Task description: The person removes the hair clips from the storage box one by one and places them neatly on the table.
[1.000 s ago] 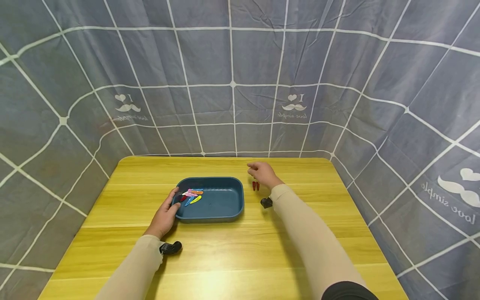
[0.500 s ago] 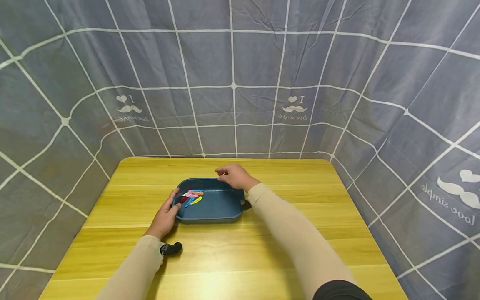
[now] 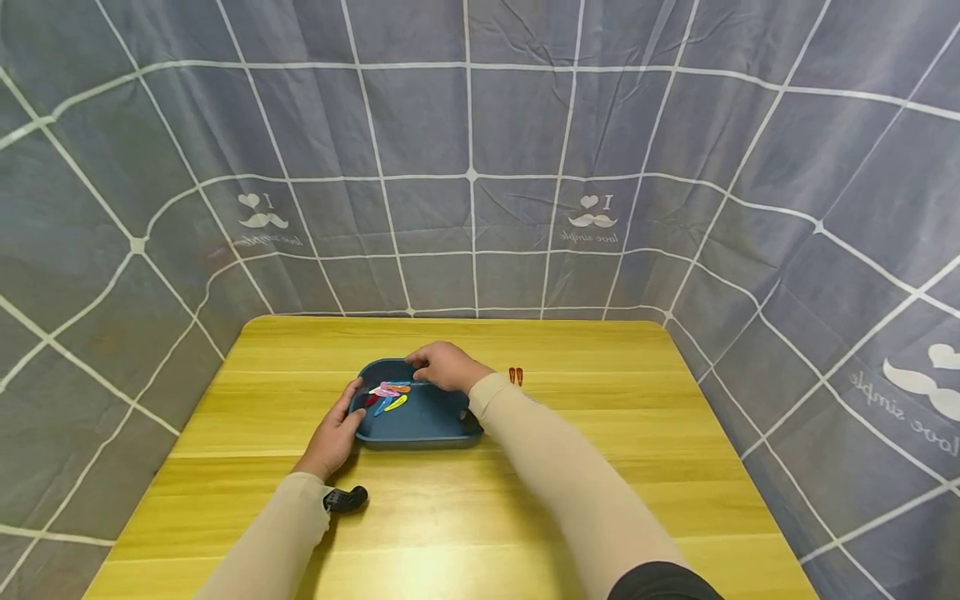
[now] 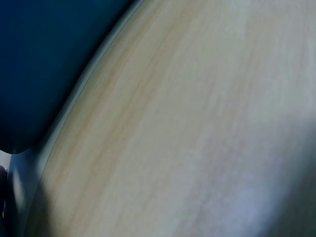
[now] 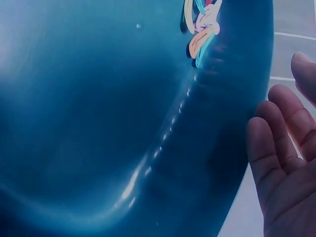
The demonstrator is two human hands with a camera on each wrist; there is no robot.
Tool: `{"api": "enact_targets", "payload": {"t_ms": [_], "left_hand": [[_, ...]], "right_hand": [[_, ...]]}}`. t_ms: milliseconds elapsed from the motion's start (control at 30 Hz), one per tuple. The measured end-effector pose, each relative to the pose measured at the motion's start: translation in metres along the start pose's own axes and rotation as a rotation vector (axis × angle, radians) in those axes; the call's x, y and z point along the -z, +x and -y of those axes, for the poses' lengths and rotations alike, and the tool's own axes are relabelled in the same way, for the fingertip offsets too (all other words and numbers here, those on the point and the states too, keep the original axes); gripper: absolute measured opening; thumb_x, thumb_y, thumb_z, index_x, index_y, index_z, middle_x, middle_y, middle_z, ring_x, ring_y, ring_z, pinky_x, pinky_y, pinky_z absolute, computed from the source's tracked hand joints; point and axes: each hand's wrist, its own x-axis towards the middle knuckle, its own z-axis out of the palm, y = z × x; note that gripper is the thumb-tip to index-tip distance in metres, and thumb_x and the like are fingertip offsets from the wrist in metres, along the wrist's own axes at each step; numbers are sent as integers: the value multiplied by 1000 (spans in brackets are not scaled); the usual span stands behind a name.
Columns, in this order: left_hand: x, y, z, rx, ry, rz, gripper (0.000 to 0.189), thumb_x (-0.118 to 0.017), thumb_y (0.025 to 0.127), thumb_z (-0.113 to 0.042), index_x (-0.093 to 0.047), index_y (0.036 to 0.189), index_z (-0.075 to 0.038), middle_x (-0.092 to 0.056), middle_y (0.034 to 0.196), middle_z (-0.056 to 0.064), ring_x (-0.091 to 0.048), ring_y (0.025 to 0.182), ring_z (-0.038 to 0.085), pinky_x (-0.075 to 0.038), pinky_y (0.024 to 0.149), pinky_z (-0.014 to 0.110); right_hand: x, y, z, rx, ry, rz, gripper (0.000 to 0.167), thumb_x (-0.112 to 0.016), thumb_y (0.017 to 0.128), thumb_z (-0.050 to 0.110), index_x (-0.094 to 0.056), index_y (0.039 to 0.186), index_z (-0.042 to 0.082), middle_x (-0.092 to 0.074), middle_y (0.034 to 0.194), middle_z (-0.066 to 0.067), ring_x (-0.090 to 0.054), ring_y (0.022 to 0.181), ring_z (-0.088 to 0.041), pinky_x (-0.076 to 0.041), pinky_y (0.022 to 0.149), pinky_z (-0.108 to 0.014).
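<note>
A dark blue plastic basin (image 3: pixel 420 440) stands on the table, with several colourful snap hair clips (image 3: pixel 387 397) bunched at its left end. My left hand (image 3: pixel 331 437) grips the basin's left rim, thumb on the inner side and fingers outside. My right hand (image 3: pixel 447 367) hangs over the basin's back right part, its fingers loosely bent. In the right wrist view the fingers (image 5: pixel 261 148) overlap the basin's edge, and nothing shows in them. Two red hair clips (image 3: pixel 516 376) lie side by side on the table, right of the right hand.
The yellow wood-grain table (image 3: pixel 615 433) reaches back to a grey curtain (image 3: pixel 517 125) with white grid lines, which surrounds it on the far side and both flanks. A black wrist camera (image 3: pixel 346 499) sticks out from the left sleeve.
My right hand has moved left from beside the two red hair clips to over the basin, and they show again on the table. The left hand has stayed on the rim.
</note>
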Motion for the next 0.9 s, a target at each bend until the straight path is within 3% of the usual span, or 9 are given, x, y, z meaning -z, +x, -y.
{"api": "enact_targets", "payload": {"t_ms": [300,533,900], "left_hand": [[-1,0,1,14,-1,8,61,-40,113,-27,-19,169,-37,-16,178,10,-15,164,40,-14,131,64],[0,1,-1,-12,-1,4,59,-39,114,-26,-20,170,-34,-17,177,11,-16,164,40,-14,131,64],[-2,2,2,-27,-4,-13,59,-39,113,-24,-23,169,-33,-19,176,13,-18,163,41,-16,130,64]], "right_hand": [[-14,9,6,4,-36,66,42,-67,104,17,-66,145,15,-70,142,0,-64,133,-18,-53,109,-30],[-24,16,10,-14,-87,97,40,-67,104,21,-67,144,18,-70,142,4,-60,139,-17,-48,117,-29],[-39,23,9,-1,-157,113,41,-70,102,20,-68,143,20,-70,141,3,-64,133,-17,-52,112,-30]]}}
